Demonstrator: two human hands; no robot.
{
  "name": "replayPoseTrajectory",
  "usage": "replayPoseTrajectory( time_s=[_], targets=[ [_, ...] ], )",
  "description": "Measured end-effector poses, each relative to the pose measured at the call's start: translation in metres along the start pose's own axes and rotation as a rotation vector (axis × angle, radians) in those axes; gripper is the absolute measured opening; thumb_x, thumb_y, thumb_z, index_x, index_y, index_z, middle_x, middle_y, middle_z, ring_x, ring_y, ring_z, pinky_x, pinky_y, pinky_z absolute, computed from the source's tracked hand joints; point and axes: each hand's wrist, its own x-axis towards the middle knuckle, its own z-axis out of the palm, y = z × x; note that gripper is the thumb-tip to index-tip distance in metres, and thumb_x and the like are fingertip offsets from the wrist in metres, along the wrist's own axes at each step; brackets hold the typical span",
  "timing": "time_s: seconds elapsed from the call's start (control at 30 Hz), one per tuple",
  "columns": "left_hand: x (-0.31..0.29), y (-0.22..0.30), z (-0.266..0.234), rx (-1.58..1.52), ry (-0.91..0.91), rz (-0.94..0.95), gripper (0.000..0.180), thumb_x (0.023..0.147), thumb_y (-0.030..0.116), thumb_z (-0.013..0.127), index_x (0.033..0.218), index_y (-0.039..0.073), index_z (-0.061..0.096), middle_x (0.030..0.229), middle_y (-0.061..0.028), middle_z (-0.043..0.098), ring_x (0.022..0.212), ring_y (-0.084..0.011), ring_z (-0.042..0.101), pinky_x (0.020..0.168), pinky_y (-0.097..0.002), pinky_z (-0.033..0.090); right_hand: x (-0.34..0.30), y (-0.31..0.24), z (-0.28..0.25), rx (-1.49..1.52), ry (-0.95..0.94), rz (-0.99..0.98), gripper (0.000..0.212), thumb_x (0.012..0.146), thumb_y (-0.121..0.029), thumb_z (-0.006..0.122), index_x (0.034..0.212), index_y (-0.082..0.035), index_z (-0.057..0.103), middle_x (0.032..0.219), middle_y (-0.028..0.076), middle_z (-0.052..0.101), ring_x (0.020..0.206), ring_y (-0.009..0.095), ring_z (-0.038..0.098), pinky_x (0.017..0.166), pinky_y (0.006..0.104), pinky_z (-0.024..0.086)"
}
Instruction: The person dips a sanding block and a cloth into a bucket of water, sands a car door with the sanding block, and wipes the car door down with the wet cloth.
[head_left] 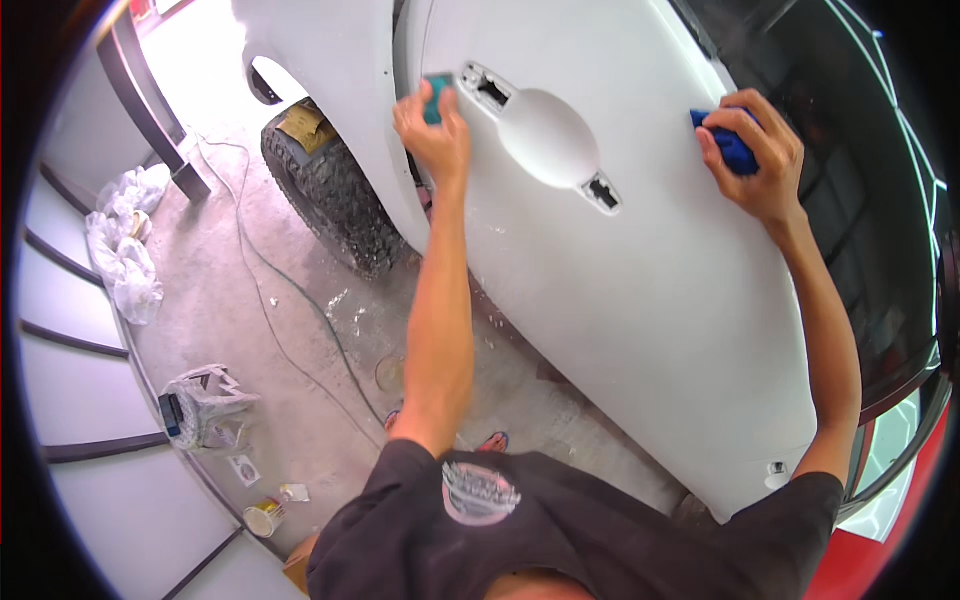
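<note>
A pale grey-white car door without its handle fills the middle and right. My left hand is closed round a small teal block, at the door's edge left of the upper handle opening. My right hand grips a blue block against the door, just below the dark window; the fingers hide part of it. Between the hands lie the oval handle recess and a second opening.
A knobbly black tyre stands under the fender at left. Thin cables cross the concrete floor. Plastic bags, a plastic-wrapped item and a small tub lie along the left wall.
</note>
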Motion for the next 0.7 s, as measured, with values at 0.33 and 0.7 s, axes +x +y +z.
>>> replayPoseTrajectory(
  time_s=[0.33, 0.7],
  targets=[
    [-0.004, 0.010, 0.011, -0.011, 0.112, -0.059, 0.032, 0.090, 0.019, 0.075, 0.109, -0.006, 0.070, 0.100, -0.0154, 0.059, 0.100, -0.0326, 0.055, 0.090, -0.0446, 0.045, 0.000, 0.003, 0.003, 0.003, 0.039, -0.011, 0.016, 0.079, -0.017, 0.082, 0.087, -0.013, 0.068, 0.088, 0.003, 0.065, 0.075, 0.022, 0.066, 0.065, 0.0300, 0.053],
    [-0.027, 0.013, -0.001, 0.059, 0.076, 0.071, 0.021, 0.087, 0.014, 0.076, 0.101, -0.002, 0.073, 0.101, -0.0173, 0.062, 0.098, -0.0335, 0.057, 0.087, -0.0464, 0.045, 0.001, 0.000, 0.005, -0.009, 0.038, 0.020, 0.015, 0.080, -0.019, 0.081, 0.087, -0.015, 0.069, 0.089, 0.002, 0.065, 0.076, 0.021, 0.067, 0.065, 0.0303, 0.054]
  ],
)
